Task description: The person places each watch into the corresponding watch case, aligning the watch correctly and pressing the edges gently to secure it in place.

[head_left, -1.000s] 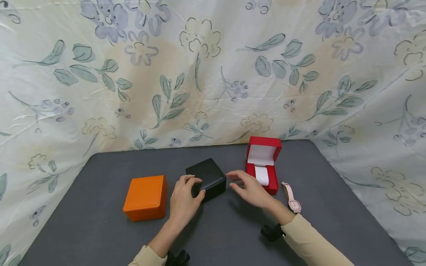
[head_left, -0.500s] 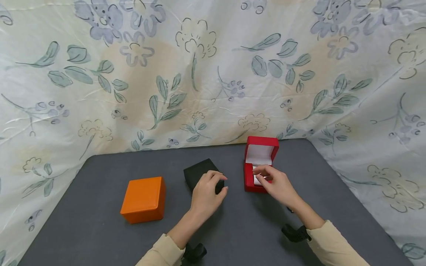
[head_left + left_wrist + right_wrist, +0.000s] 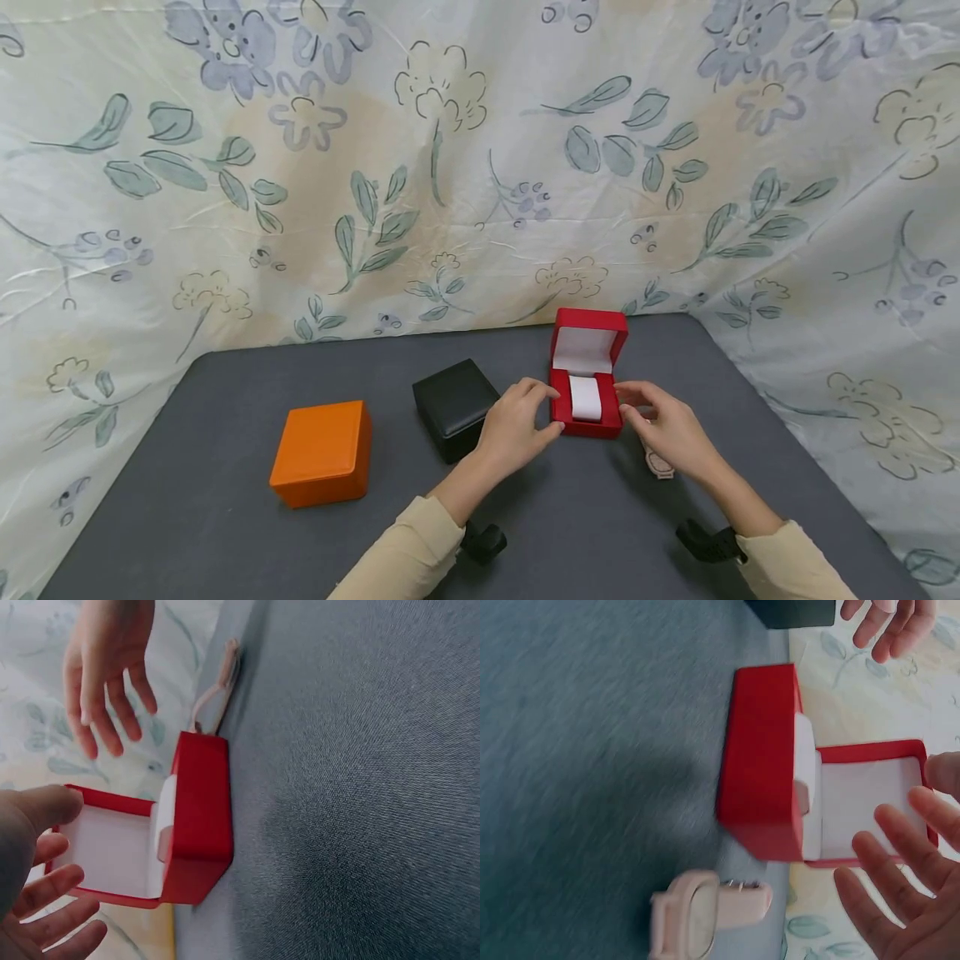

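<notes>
A red watch box [image 3: 588,430] stands with its lid up, a white cushion [image 3: 585,398] inside it. My left hand [image 3: 519,423] is at the box's left side, fingers spread and relaxed. On the other side my right hand [image 3: 670,427] hovers by the right wall, thumb and fingers apart. Both wrist views show a gap between the hands and the box's base. Partly under the right hand in the head view lies a pink wristwatch [image 3: 697,915], its strap toward the box. Neither hand holds anything.
Left of the red box sits a closed black box [image 3: 453,400], its right corner overlapped by my left hand. Farther left is a closed orange box [image 3: 322,450]. A floral cloth [image 3: 480,167] hangs behind the grey table [image 3: 225,533].
My left hand has moved right, from the black box to the red box. The right hand crossed over the red box to its right side. The boxes have stayed put.
</notes>
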Action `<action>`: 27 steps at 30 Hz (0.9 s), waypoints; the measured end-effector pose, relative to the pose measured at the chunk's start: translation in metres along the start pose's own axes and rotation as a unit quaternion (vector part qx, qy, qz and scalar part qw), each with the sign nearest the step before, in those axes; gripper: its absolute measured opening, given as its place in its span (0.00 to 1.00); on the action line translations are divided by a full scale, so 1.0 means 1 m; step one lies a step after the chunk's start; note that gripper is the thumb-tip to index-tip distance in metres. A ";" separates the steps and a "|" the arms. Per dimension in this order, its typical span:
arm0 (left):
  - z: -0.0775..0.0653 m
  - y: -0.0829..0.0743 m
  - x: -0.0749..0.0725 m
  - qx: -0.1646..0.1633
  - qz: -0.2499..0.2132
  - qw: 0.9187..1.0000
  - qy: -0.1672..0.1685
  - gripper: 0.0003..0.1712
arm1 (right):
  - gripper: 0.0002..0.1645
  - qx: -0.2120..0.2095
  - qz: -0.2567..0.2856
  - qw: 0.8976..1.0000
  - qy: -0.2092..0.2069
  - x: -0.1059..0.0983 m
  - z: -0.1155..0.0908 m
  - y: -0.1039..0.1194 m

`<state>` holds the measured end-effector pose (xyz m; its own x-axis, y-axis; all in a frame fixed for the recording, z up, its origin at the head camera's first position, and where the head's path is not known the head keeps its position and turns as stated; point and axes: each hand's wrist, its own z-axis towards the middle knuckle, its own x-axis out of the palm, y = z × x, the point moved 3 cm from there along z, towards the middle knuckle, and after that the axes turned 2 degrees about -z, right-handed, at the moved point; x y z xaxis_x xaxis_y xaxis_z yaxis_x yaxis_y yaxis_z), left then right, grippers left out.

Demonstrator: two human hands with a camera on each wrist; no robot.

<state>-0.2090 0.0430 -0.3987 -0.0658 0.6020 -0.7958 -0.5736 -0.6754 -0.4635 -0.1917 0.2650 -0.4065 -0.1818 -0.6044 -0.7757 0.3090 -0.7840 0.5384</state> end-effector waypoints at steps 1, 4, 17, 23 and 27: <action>0.002 0.000 0.003 -0.001 0.001 1.000 0.007 0.22 | 0.21 0.003 -0.002 1.000 0.002 -0.001 -0.002 -0.002; 0.009 0.000 0.010 -0.008 0.007 1.000 0.028 0.25 | 0.22 0.008 -0.011 1.000 0.005 -0.003 -0.008 -0.008; 0.040 0.003 0.041 -0.025 0.066 0.993 0.098 0.33 | 0.28 0.067 -0.085 0.993 0.037 -0.005 -0.021 -0.029; 0.053 0.000 0.046 -0.024 0.094 0.988 0.123 0.34 | 0.30 0.081 -0.106 0.989 0.059 -0.005 -0.027 -0.037; 0.060 -0.001 0.049 -0.025 0.114 0.984 0.132 0.34 | 0.30 0.101 -0.120 0.984 0.082 -0.005 -0.030 -0.042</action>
<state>-0.2605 0.0987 -0.4145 0.0308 0.3049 -0.9519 -0.5276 -0.8039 -0.2746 -0.1762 0.3045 -0.4351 -0.0680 -0.3796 -0.9227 0.0796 -0.9239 0.3742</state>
